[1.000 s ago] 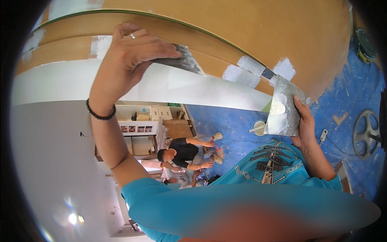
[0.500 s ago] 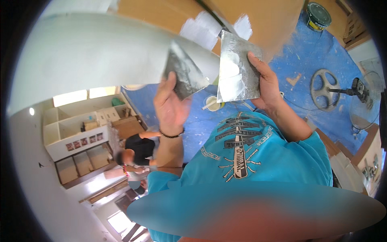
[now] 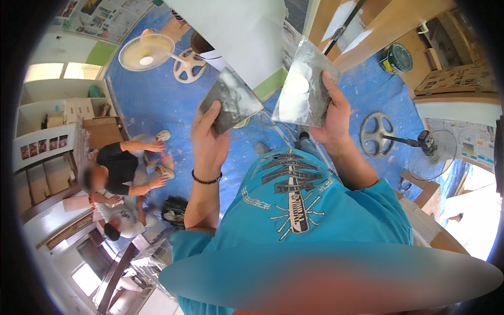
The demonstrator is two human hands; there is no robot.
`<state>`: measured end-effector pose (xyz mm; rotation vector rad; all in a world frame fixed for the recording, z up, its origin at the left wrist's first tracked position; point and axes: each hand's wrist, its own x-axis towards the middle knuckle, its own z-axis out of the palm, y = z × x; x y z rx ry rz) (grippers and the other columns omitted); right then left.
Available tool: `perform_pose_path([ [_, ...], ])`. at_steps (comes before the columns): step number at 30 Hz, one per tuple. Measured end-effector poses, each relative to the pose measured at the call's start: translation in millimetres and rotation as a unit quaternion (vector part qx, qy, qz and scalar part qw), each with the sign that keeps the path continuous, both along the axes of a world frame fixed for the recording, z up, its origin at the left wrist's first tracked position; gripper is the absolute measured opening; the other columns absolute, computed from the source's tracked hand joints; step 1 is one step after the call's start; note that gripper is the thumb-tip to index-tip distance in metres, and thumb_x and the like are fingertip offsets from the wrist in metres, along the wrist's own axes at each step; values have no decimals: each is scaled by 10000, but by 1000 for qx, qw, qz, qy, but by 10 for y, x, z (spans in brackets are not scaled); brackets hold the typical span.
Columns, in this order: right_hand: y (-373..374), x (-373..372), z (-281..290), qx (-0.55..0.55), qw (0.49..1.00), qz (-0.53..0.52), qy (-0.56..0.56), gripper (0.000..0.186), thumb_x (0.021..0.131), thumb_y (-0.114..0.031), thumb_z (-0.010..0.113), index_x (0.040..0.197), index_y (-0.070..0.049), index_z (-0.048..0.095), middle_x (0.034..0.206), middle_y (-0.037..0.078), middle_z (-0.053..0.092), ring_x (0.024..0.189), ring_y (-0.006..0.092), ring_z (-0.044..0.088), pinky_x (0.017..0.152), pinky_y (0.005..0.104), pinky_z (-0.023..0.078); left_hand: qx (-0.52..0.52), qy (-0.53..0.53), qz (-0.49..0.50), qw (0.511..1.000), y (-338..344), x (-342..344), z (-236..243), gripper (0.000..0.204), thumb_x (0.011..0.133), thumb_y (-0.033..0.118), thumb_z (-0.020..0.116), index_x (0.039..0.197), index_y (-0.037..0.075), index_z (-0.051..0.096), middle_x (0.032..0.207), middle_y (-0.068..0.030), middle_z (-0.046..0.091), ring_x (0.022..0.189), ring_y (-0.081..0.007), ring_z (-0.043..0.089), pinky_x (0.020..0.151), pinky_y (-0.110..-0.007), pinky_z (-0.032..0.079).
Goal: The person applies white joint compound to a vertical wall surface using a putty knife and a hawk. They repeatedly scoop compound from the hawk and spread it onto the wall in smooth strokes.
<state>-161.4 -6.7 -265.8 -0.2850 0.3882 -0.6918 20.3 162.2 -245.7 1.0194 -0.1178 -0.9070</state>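
My right hand (image 3: 336, 113) grips a flat metal putty scraper (image 3: 299, 102), thumb across its face. Pale, shiny smears cover much of that face. A second, smaller metal putty scraper (image 3: 236, 100), dark grey with whitish smears, is held in my left hand (image 3: 209, 144), thumb on its near side. The two blades are tilted toward each other, their near edges apart. Beyond them rises a smooth white panel (image 3: 236, 31) with a green lower edge. A black bead bracelet is on my left wrist.
Blue sheeting (image 3: 136, 105) covers the floor. A pedestal fan (image 3: 147, 52) stands far left, another fan (image 3: 430, 155) at right. A dark paint bucket (image 3: 396, 59) is by a brown panel (image 3: 386, 29) with white patches. Two people (image 3: 118, 168) are low at the left beside shelves.
My view has swung, bringing the far fan and more floor into sight. The white panel now shows narrower and higher. Both hands still hold their scrapers, which have drawn a little away from the panel.
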Motion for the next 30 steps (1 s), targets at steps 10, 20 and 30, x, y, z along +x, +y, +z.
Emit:
perform_pose_path([
  [10, 176, 285, 211, -112, 981, -142, 67, 433, 1101, -364, 481, 1387, -39, 505, 1289, 115, 633, 1132, 238, 661, 983, 423, 552, 90, -193, 9, 977, 151, -379, 202, 282, 995, 161, 698, 1185, -44, 658, 1024, -57, 717, 911, -85, 630, 821, -249, 506],
  [20, 365, 16, 214, -420, 809, 89, 400, 562, 1110, -464, 414, 1418, -8, 528, 1305, 94, 619, 1199, 223, 565, 1049, 396, 449, 64, -232, 59, 969, -293, -245, -74, 281, 1003, 162, 688, 1205, -28, 644, 1121, -56, 695, 961, -96, 616, 859, -262, 495],
  [30, 52, 36, -24, 21, 998, 44, 44, 453, 1071, -379, 525, 1384, -52, 539, 1277, 129, 666, 1192, 275, 649, 1052, 444, 514, -184, -719, -91, 664, -367, -307, 54, 404, 882, -13, 610, 1264, 96, 688, 1355, -159, 606, 1219, -341, 611, 1035, -451, 477],
])
